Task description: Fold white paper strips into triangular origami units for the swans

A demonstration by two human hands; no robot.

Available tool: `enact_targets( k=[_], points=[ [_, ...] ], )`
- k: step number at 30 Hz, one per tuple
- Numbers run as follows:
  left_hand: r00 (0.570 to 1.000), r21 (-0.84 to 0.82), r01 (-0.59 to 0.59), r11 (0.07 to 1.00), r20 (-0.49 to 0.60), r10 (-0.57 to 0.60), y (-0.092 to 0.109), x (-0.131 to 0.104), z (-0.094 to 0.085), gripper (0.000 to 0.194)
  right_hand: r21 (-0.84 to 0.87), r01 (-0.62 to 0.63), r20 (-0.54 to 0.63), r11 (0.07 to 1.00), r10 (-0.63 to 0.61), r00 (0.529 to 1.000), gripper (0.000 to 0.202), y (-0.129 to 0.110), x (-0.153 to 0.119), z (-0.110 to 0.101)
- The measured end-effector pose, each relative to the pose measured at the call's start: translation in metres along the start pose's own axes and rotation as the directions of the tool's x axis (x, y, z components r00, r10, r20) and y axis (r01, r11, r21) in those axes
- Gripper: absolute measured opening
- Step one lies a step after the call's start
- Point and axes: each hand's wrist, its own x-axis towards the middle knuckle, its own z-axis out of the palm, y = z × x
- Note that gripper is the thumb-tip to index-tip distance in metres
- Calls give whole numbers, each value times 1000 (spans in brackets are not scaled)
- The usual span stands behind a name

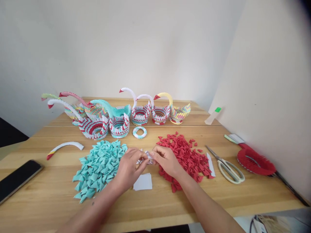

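Above the middle of the table, my left hand (130, 166) and my right hand (167, 160) meet fingertip to fingertip. Both pinch a small white folded paper piece (150, 156), largely covered by the fingers. More white paper bits show just behind the left fingers, too hidden to make out well. Below the hands lies a stack of white paper rectangles (142, 182). A heap of turquoise folded paper triangles (97, 168) sits beside my left hand. Red folded paper triangles (191, 158) are heaped beside and partly under my right hand.
Several paper swans (141, 115) stand at the back of the wooden table (48, 207), with a turquoise-and-white paper ring (139, 132) before them. Left are a white swan neck (68, 144) and a phone (18, 179). Right are scissors (227, 168) and a red brush-like object (255, 160).
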Motion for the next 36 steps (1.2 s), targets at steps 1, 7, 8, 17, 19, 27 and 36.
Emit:
enact_targets(
  k=[1, 7, 8, 17, 19, 27, 36],
  points=[
    [996, -57, 85, 995, 25, -84, 1, 1, 0, 12, -18, 4, 0, 1000, -4, 1000, 44, 0, 0, 0],
    [892, -399, 450, 799, 253, -376, 3, 5, 1, 24, -48, 2, 19, 999, -1, 1000, 42, 1, 0, 1],
    [879, -437, 476, 763, 252, -404, 2, 5, 1, 24, -26, 6, 25, 1000, -5, 1000, 43, 1, 1, 1],
    [821, -604, 540, 585, 226, -524, -5, 5, 3, 26, 44, -49, 50, 998, 46, 998, 34, 5, 3, 0],
    [843, -574, 519, 634, 223, -489, -3, 6, 3, 25, 0, -55, 45, 998, 55, 997, 31, 5, 2, 1],
    [883, -504, 464, 729, 189, -430, -4, 4, 0, 24, 2, 3, 49, 1000, -4, 999, 25, 2, 1, 3],
    [839, -593, 527, 608, 249, -484, -12, 5, 3, 21, -111, 60, -82, 992, -69, 994, 21, -1, 2, 6]
  ],
)
